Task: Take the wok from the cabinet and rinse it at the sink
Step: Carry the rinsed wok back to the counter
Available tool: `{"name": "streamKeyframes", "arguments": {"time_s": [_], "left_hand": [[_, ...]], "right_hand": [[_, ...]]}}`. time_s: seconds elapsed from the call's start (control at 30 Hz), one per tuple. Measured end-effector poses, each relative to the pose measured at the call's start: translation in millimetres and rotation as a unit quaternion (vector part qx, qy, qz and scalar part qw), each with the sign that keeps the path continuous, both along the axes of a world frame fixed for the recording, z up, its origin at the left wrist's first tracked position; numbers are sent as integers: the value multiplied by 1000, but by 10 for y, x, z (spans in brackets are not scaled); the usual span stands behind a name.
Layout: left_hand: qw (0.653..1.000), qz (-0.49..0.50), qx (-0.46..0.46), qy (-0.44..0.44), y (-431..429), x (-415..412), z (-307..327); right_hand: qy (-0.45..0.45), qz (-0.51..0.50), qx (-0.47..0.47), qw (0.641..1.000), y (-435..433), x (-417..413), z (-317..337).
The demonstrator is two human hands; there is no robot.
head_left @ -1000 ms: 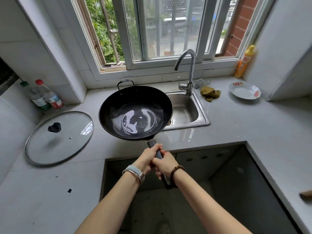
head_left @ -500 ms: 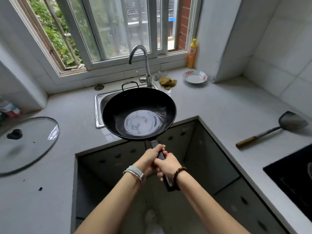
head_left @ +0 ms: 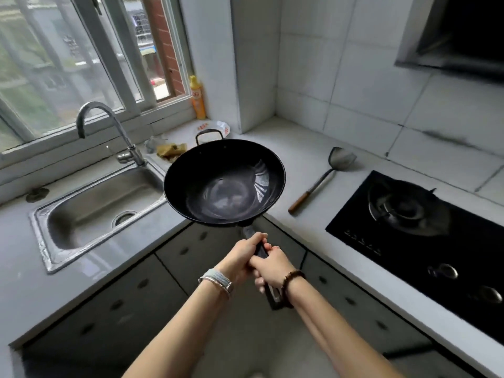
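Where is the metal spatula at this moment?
In the head view, the spatula lies on the countertop right of centre, between the held wok and the black gas hob.

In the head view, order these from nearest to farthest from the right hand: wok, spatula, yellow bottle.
1. wok, handle gripped in the right hand.
2. spatula, on the counter to the right.
3. yellow bottle, far back by the window.

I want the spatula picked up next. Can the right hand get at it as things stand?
Probably not yet: the right hand, with the left hand, grips the handle of the wok. Once freed, the way to the spatula on the counter looks open.
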State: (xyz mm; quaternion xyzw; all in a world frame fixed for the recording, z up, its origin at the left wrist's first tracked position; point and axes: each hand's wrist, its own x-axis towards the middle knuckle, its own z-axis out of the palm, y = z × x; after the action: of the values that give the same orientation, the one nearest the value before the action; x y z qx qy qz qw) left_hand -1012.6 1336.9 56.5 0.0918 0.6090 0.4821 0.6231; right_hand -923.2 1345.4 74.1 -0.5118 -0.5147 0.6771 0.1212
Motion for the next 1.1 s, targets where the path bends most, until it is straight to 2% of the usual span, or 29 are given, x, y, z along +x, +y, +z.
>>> {"name": "streamKeyframes", "arguments": {"time_s": [0.2,0.4,0.7,1.1], "left_hand": [[992,-125,-2,17,495,275,73],[969,-243,25,24,821,592,123],[914,-403,39,27,999,1385,91],[828,-559,36,-19,587,3000,188]], "right_hand": [[8,-117,1,993,269,267,100],[21,-238,14,971,360,532,186],[15,-392,15,920,235,1191,221],[-5,-547,27,836,-379,2523,301]]}}
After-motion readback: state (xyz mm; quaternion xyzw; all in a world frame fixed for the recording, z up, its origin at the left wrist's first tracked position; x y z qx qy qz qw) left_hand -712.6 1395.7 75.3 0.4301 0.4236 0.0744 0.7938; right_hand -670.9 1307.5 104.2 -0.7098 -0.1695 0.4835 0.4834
